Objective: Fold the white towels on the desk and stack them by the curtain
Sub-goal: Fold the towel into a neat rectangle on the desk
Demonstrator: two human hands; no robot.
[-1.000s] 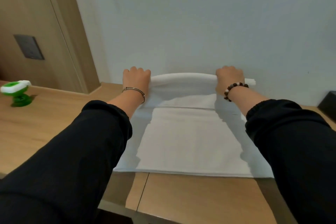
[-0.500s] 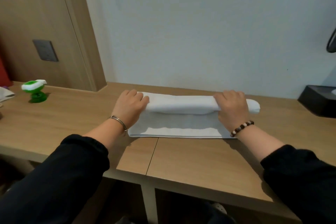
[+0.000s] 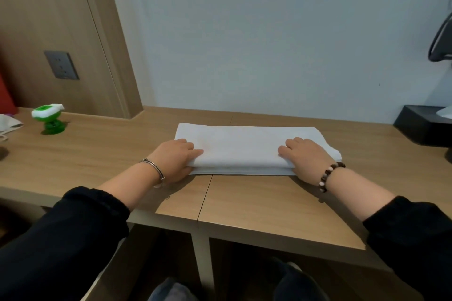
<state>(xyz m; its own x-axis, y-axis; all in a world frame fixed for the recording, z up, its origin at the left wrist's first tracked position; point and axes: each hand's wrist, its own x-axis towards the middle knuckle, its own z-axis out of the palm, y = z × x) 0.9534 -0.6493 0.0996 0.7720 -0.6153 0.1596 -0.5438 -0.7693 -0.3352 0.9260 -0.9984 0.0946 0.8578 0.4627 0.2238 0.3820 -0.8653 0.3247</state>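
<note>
At the far left of the worktop stands a small green toy, well apart from the work and unlikely to be disturbed. The left hand presses flat on the near left corner of the white towel, fingers spread on top and thumb tucked at the near edge; its grip looks loose, laid on rather than pinched, though whether the thumb is under a layer cannot be told. The towel lies folded into a long band in the middle of the worktop, parallel to the wall, its near edge showing stacked layers that are slightly offset. The right hand rests likewise on the near right corner, palm down and fingers apart, clamping nothing.

The risk I see is the layers sliding when the next fold is lifted: offset edges could skew further and leave a lopsided bundle. A black box sits far right; a wide swing that way could snag it. No curtain is in view, so the stacking spot cannot be judged.
</note>
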